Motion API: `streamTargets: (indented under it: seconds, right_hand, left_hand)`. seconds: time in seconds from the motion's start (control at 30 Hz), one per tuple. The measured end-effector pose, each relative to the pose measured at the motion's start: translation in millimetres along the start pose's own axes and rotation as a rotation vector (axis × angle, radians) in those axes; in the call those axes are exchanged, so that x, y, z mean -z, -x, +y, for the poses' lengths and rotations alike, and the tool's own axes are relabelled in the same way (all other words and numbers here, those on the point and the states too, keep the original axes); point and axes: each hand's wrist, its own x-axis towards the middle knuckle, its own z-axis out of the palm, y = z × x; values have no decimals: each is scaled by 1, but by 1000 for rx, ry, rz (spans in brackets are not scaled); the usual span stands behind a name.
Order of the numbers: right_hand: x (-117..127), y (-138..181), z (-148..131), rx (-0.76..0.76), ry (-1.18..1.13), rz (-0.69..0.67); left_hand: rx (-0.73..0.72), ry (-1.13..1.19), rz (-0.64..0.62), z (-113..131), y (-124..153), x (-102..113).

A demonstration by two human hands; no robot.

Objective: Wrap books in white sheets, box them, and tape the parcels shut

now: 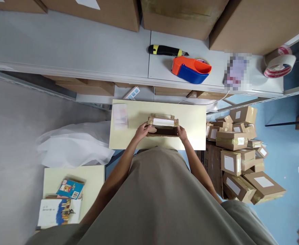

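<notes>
A small brown cardboard box stands on the pale yellow table in front of me, its near side gaping dark. A white label and glossy tape show on the box's raised far flap. My left hand grips its left end, thumb and fingers closed on the cardboard beside a small side flap. At the opposite end, my right hand pinches the right edge. What lies inside the box is too dark to make out. A pale printed sheet lies at the table's left.
On the shelf above are a yellow-black utility knife, an orange-blue tape dispenser and tape rolls. Taped cartons are piled at right. White plastic sheeting and a side table with books are at left.
</notes>
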Motion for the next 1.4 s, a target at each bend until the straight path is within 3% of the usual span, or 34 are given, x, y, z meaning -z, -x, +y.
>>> streamTargets:
  seconds: [0.17,0.27,0.37,0.47,0.67,0.83,0.93,1.1,1.2,1.4]
  right_hand:
    - [11,21,-1,-17,-191,-14]
    - [23,39,-3,57,-264,-100]
    - [27,51,-6,177,-201,-208]
    - [22,53,-6,248,-110,-199]
    - [13,32,-6,235,-106,-73]
    - [16,4,-18,188,94,11]
    - [19,-10,-30,221,169,13]
    - [24,-24,-38,375,10,-18]
    - [34,-31,-31,343,-85,-19]
    - [44,-41,-19,274,-18,-1]
  left_hand:
    - [47,178,-53,8,14,8]
    - [66,286,-118,11,33,14]
    - [0,300,-180,14,46,14]
    - [-60,307,-196,13,49,7]
    - [-35,231,-166,6,43,4]
    - [-139,41,-217,5,43,6]
    - [-219,-126,-168,4,42,-1]
    - [-208,-268,-46,1,43,-4]
    - [-174,-255,-3,-3,47,8]
    - [-160,-236,-12,-10,51,21]
